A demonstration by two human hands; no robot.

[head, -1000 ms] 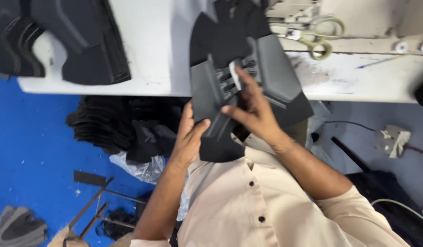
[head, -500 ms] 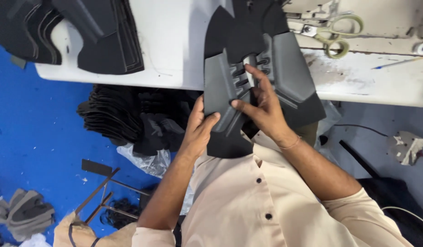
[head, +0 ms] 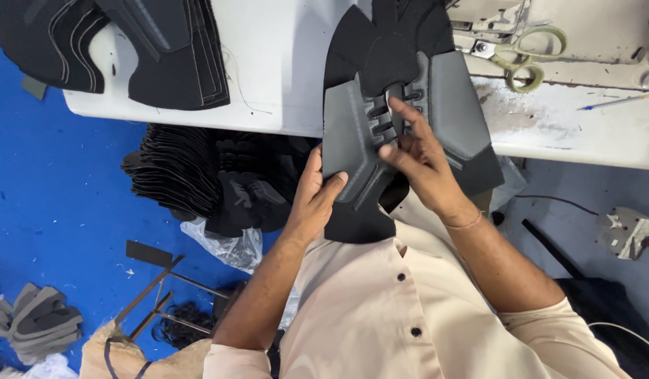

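A black and dark grey shoe upper piece [head: 352, 133] with stitched side panels and a slotted centre hangs over the near edge of the white table [head: 282, 63]. My left hand [head: 312, 200] grips its lower left panel from beneath, thumb on top. My right hand [head: 419, 158] lies over the slotted middle, fingers pressing on the slots and on the lower part of the piece.
More stitched black upper pieces [head: 121, 42] lie at the table's far left. Scissors [head: 521, 60] rest at the upper right beside a pen [head: 616, 102]. A stack of black cut pieces [head: 198, 179] sits below the table on the blue floor, with a plastic bag [head: 226, 245].
The view has shifted, so the table and piece sit lower and to the right. My right-hand fingers have moved a little along the slots; both hands keep their hold.
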